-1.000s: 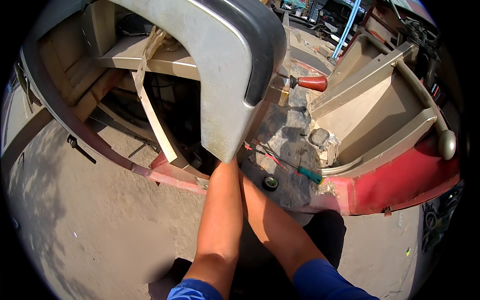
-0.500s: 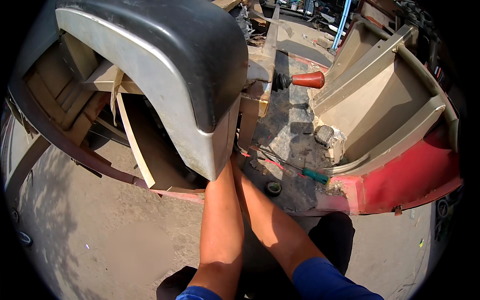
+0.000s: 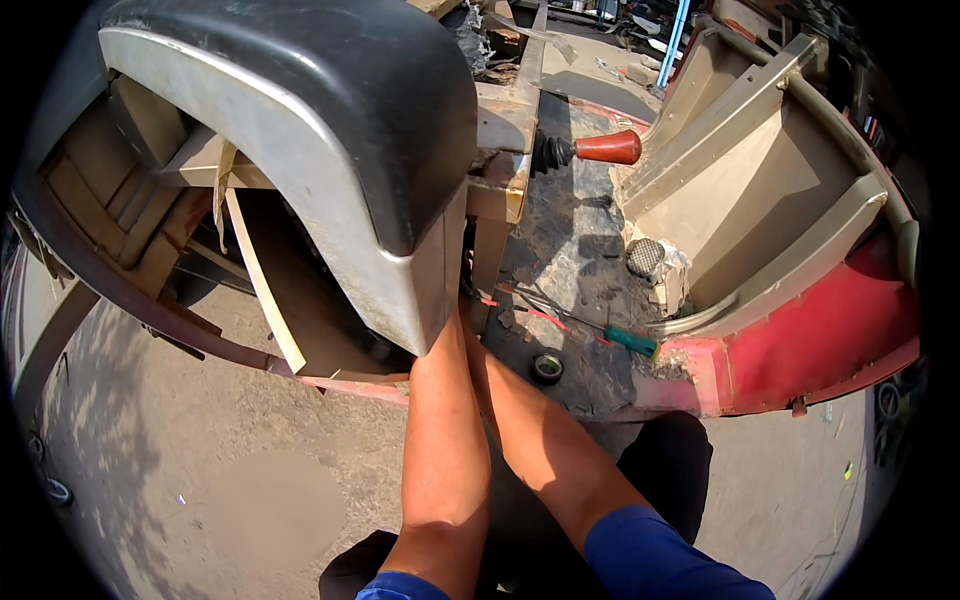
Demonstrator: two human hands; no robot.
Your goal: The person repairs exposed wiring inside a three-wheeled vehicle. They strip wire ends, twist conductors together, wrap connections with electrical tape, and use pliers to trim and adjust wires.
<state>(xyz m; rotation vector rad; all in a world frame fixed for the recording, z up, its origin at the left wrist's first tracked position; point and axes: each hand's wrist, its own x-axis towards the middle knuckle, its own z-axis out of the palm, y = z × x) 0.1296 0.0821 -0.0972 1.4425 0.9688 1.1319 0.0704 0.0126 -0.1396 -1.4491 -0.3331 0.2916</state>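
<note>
Both of my forearms reach up side by side under a black padded cover with a silver-grey panel. My left forearm passes below the panel's lower corner, and my right forearm runs close along its right side. Both hands are hidden behind the panel, so I cannot see what they hold or touch. Right of them, on the worn dark floor sheet, lie a roll of black tape, a screwdriver with a green handle and a red wire.
A lever with a red grip and black bellows sticks out right of the cover. The red and beige body shell of the vehicle curves up at the right. A curved body frame stands at the left above concrete ground.
The view has shifted slightly, so the cover and floor items sit a little further left and higher. My forearms hold nearly the same pose, and both hands stay hidden.
</note>
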